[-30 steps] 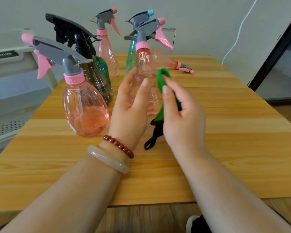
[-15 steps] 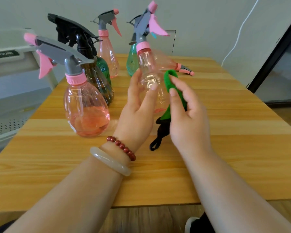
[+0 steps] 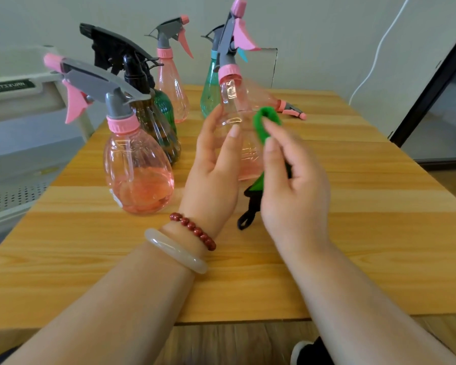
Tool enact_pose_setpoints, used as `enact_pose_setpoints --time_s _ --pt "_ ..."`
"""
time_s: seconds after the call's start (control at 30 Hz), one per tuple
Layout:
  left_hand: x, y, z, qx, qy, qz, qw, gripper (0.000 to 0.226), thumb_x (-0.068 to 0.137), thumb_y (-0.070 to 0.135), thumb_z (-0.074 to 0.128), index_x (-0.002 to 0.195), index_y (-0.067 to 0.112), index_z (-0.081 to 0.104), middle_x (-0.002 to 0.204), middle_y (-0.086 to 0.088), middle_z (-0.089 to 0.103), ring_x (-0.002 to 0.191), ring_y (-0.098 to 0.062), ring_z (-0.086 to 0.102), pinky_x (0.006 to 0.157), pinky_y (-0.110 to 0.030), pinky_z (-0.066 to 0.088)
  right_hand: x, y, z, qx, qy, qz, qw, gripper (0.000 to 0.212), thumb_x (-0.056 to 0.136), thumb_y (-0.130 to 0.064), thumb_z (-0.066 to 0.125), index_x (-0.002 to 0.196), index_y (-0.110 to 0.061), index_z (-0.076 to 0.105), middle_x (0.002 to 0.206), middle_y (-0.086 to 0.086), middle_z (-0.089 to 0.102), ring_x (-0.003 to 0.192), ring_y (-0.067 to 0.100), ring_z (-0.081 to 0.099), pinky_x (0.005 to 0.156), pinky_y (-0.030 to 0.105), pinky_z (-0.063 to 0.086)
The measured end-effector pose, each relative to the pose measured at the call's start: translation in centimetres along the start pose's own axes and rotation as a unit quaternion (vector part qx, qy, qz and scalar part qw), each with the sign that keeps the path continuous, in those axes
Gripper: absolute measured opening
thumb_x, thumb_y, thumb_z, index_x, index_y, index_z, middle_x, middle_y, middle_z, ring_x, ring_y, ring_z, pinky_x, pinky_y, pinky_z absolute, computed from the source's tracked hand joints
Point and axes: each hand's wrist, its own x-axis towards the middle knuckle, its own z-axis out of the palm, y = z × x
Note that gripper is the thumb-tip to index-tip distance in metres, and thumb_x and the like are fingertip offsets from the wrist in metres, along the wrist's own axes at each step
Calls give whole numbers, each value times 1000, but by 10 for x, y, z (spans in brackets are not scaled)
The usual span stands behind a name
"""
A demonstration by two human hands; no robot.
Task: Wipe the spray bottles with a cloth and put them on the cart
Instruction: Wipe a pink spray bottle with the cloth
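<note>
At centre frame, the clear pink spray bottle, gripped by the left hand, should be rubbed all round with the green cloth (pinched by the right hand).

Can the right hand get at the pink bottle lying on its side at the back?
Probably yes: the lying bottle sits beyond the right hand, with only bare table between. But that hand grips the green cloth, so it must free up first.

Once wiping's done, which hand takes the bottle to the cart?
Left. The left hand grips the pink bottle, and the cart stands on that side; the right hand holds the cloth.
</note>
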Motion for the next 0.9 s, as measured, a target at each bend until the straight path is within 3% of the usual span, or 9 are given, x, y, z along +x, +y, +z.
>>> enact_pose_setpoints --time_s 0.1,0.17,0.23,0.3,0.4,0.5,0.7,0.8,0.9 --pt "2 -2 -2 3 3 -3 1000 45 99 39 48 144 38 41 128 17 61 118 6 57 101 -24 46 -6 1 7 -38 -30 -98 994 29 101 -11 49 126 -5 64 136 5 59 136 11 46 113 32 39" --pt "1 -1 -4 14 -7 -4 1000 45 100 44 49 143 42 40 127 15 63 113 3 61 100 -34 50 0 1 4 -21 -9 -29 999 30 103 -15 48 127 -10 64 129 -7 61 127 1 52 106 19 42" --pt "0 0 -3 21 -2 -4 1000 42 102 44 47 143 45 40 114 16 67 88 1 62 85 -27 53 5 6 -2 19 8 91 996 29 104 -20 46 126 -18 66 113 -24 62 106 -18 54 89 2 39" --pt "-2 2 -1 22 5 -5 1000 40 101 44 46 141 47 41 107 18 67 82 -4 59 81 -29 53 7 11 -2 37 4 148 988 29 105 -22 46 125 -20 66 107 -29 62 98 -23 53 82 -1 37" --pt "0 3 -1 22 12 -9 1000 43 103 43 45 145 43 39 126 23 60 109 7 60 99 -30 50 0 1 -1 -7 -17 24 1000 31 103 -15 48 130 -12 62 129 -10 60 122 -10 51 101 8 38" --pt "3 3 -4 4 8 -19 1000 43 103 36 46 146 37 40 129 19 61 112 7 61 95 -23 49 -5 2 5 -64 -65 -118 989 32 101 -9 50 131 -4 60 140 8 56 139 17 44 115 29 36" --pt "-2 3 0 29 10 -5 1000 41 102 42 46 143 42 40 106 36 64 93 2 64 80 -13 49 5 7 -3 -5 -10 111 994 30 105 -22 46 129 -20 63 114 -23 63 96 -23 52 84 -2 36" --pt "-1 3 0 24 17 -26 999 50 97 53 46 146 46 36 139 20 54 125 -11 56 106 -37 47 2 0 -2 -32 -25 23 999 30 102 -17 50 130 -15 62 124 -19 57 117 -15 49 97 2 36" --pt "1 4 -1 23 28 -27 999 49 101 48 46 148 41 35 145 14 50 130 -1 50 108 -32 44 1 3 0 -67 -34 -55 996 27 99 -14 55 124 -11 67 131 -7 58 126 1 50 104 8 35"
